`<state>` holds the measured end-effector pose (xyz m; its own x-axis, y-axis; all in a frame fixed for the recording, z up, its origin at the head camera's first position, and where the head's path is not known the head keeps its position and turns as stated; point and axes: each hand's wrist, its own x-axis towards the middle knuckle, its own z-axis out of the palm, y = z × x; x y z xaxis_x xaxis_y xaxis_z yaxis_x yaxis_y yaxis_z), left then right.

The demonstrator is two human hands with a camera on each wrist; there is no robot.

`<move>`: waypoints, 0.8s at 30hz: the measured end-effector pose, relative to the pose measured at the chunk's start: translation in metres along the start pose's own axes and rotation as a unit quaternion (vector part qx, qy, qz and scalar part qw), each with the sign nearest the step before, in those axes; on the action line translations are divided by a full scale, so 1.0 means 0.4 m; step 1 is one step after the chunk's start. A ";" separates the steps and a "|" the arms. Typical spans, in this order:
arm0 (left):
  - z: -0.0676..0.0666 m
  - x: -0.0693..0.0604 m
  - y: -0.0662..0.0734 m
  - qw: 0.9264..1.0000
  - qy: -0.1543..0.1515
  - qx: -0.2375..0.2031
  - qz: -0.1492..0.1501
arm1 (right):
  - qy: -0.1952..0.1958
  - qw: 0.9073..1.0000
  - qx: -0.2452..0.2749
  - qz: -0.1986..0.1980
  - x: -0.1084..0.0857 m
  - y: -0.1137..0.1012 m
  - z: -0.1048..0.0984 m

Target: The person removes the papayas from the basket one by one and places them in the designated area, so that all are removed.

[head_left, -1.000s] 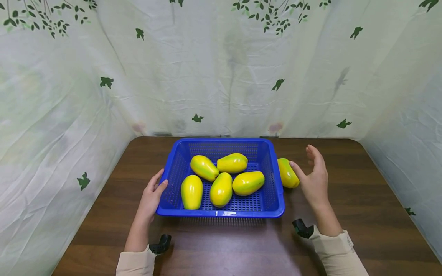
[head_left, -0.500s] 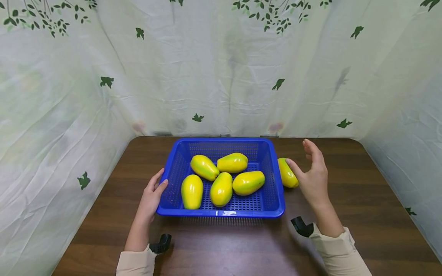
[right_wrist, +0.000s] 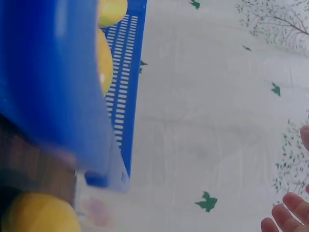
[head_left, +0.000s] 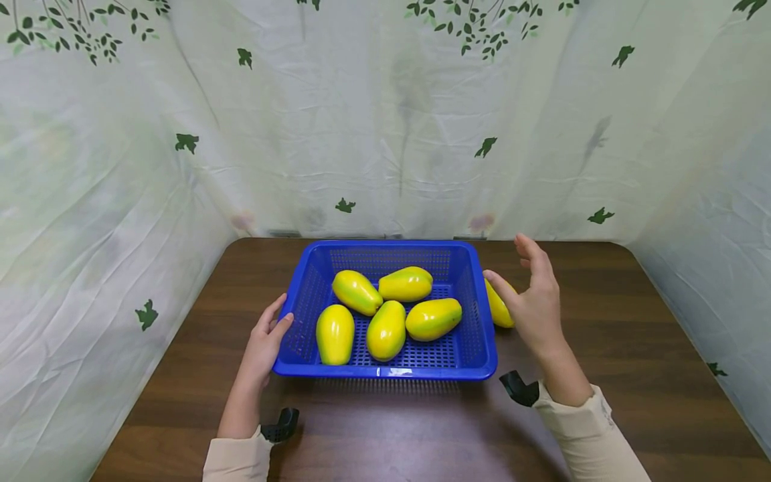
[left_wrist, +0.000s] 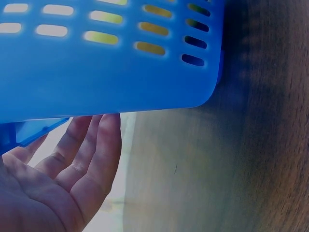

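Note:
A blue plastic basket (head_left: 385, 373) with slotted walls stands on the table and holds several glossy yellow-green papayas (head_left: 386, 331). At its left side my left hand (head_left: 265, 341) holds the rim, thumb on top. In the left wrist view, the fingers (left_wrist: 108, 140) of that hand reach up against the basket's outer wall. One more papaya (head_left: 498, 308) lies outside, against the right wall, partly hidden by my right hand (head_left: 536, 308). This hand hovers over it with thumb and fingers spread, holding nothing. Its thumb tip is near the right rim; contact cannot be told.
The brown wooden table (head_left: 385, 435) extends in front of the basket and to both sides. A pale cloth (head_left: 385, 134) with leaf and bird prints hangs behind and along the sides. Each wrist carries a black camera mount (head_left: 519, 388).
My right hand has moved left and slightly away from me, over the outside papaya and closer to the basket's right rim. My left hand and the basket have stayed put.

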<state>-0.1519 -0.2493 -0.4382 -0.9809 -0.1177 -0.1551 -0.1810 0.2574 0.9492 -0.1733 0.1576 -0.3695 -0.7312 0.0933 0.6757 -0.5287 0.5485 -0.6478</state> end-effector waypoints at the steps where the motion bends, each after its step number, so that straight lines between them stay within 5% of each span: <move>1: 0.000 0.000 0.000 1.000 0.000 -0.001 0.000 | -0.001 1.000 0.003 -0.002 0.002 -0.003 0.003; 24: 0.001 0.005 -0.005 1.000 0.001 -0.001 -0.001 | -0.060 0.997 0.048 -0.014 0.047 -0.020 0.075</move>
<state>-0.1534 -0.2497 -0.4405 -0.9805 -0.1197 -0.1558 -0.1820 0.2545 0.9498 -0.1958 0.1302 -0.3620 -0.7583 -0.0242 0.6515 -0.5848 0.4668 -0.6634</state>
